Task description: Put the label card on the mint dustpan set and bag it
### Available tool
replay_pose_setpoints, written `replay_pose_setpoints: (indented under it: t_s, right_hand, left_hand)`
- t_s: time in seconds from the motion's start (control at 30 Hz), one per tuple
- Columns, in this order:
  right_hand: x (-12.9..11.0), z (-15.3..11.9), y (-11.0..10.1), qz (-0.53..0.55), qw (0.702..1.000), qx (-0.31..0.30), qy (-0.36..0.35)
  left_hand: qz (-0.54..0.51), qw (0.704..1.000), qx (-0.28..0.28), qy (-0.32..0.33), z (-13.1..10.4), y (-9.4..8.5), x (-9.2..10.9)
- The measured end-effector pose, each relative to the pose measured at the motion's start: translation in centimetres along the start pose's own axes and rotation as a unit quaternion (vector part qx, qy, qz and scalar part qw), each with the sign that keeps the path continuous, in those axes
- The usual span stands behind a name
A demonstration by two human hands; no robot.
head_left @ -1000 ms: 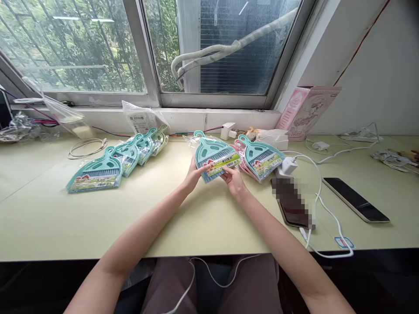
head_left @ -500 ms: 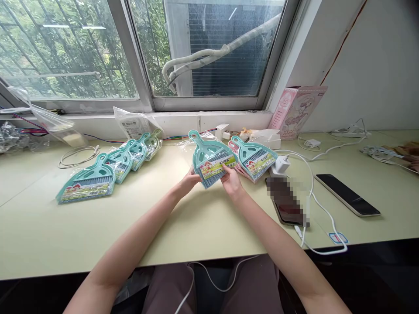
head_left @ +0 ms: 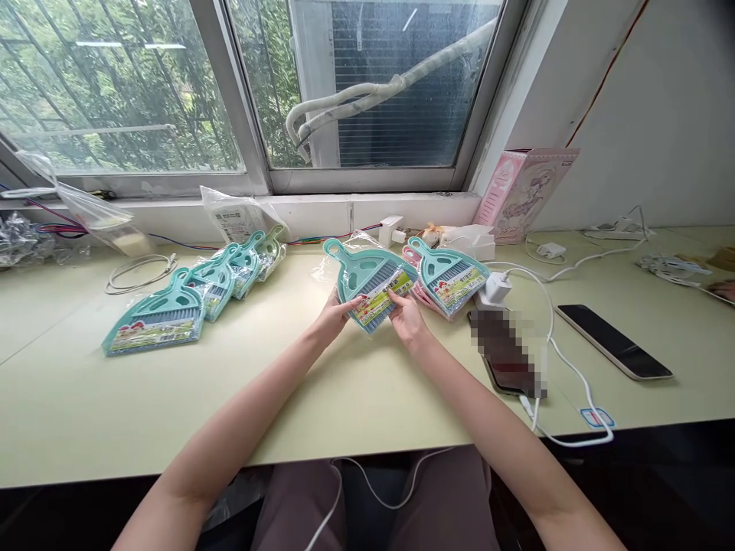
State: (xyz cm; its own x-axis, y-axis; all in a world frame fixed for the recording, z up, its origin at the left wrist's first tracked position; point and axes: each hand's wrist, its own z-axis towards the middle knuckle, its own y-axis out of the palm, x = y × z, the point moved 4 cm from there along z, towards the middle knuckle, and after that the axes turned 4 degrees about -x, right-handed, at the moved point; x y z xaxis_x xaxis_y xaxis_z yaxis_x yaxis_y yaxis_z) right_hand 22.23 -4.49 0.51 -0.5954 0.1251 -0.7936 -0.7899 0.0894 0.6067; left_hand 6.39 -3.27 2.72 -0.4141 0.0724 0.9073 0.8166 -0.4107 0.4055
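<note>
A teal dustpan and brush set (head_left: 367, 265) in clear wrap, with a printed label across its bristles, is held up over the table between both hands. My left hand (head_left: 334, 315) grips its lower left edge, thumb on the label. On its right side my right hand (head_left: 406, 315) pinches the label edge. Just right of it lies another teal dustpan set (head_left: 451, 275), on top of a pink one (head_left: 423, 295) that is mostly covered. To the left, several wrapped dustpan sets (head_left: 158, 317) lie in an overlapping row, the farthest one greener.
Two phones lie on the right, one dark (head_left: 508, 356) and plugged in, one separate (head_left: 613, 340). A white charger (head_left: 494, 289) and looping cable (head_left: 574, 375) are beside them. A pink box (head_left: 531, 195) stands by the window; a coiled cable (head_left: 138, 273) lies at left.
The held dustpan set has tilted, its handle tipping left and down. My left thumb has come onto the label. The other dustpan sets stay in place.
</note>
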Motion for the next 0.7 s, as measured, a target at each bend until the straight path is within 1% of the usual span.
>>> replay_pose_setpoints:
  t_s: [0.13, 0.33, 0.47, 0.57, 0.63, 0.7]
  right_hand:
    - [-0.5, 0.4, -0.1, -0.006, 1.0, -0.03, 0.007]
    - [-1.5, 0.1, 0.2, -0.001, 0.999, 0.024, -0.037]
    - [-2.3, -0.6, 0.9, -0.003, 0.997, 0.026, -0.066]
    - [-2.7, -0.9, 1.2, -0.011, 0.997, 0.01, -0.07]
    - [-2.8, -1.0, 1.3, -0.019, 0.997, 0.001, -0.079]
    - [-2.8, -1.0, 1.2, -0.016, 0.996, 0.005, -0.089]
  left_hand:
    - [0.018, 0.998, -0.052, -0.035, -0.3, 0.3, 0.1]
    - [0.024, 0.996, -0.064, -0.06, -0.7, 1.1, -1.0]
    - [0.024, 0.994, -0.069, -0.084, -1.0, 2.0, -2.2]
    - [0.024, 0.989, -0.101, -0.106, -1.3, 2.7, -2.8]
    - [0.014, 0.99, -0.112, -0.089, -1.2, 3.0, -2.6]
    - [0.002, 0.994, -0.105, -0.043, -0.9, 2.9, -1.9]
